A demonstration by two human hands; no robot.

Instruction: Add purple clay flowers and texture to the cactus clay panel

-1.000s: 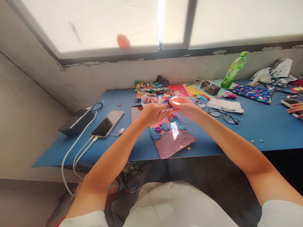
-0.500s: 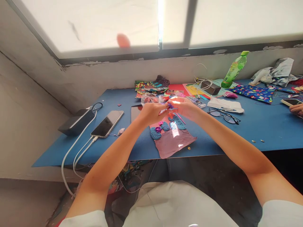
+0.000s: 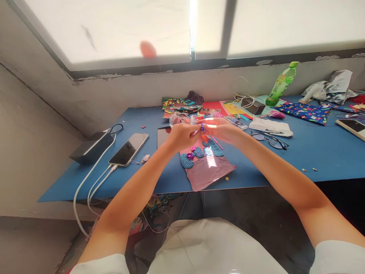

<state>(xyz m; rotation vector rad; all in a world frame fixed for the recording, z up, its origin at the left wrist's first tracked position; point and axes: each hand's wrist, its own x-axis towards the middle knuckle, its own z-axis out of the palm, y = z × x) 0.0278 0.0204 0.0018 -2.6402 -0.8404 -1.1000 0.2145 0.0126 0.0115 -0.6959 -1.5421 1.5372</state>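
Above the table my left hand [image 3: 184, 134] and my right hand [image 3: 221, 128] meet, fingertips pinched together. Between them is a small purple piece of modelling clay [image 3: 202, 128], partly hidden by the fingers. Beneath lies a pinkish-mauve clay sheet [image 3: 209, 171]. On its upper part are blue clay pieces [image 3: 187, 161] dotted with holes, some magenta clay flowers [image 3: 190, 156] and an orange bit [image 3: 205, 138]. A thin pink stick [image 3: 217, 143] rests by the sheet's right side. My hands cover the sheet's far edge.
Charging phone [image 3: 129, 149] and dark box [image 3: 91, 147] lie left with white cables. Glasses [image 3: 269, 140], white tissue [image 3: 270, 126], a green bottle [image 3: 282, 84] and a patterned pouch [image 3: 303, 112] are on the right. Plastic packets [image 3: 178, 120] sit behind my hands. Another phone [image 3: 353, 127] lies far right.
My right fingers have shifted slightly around the purple clay, and the pinch looks tighter. Another person's hand at the far right has left the view; the phone it touched now shows alone.
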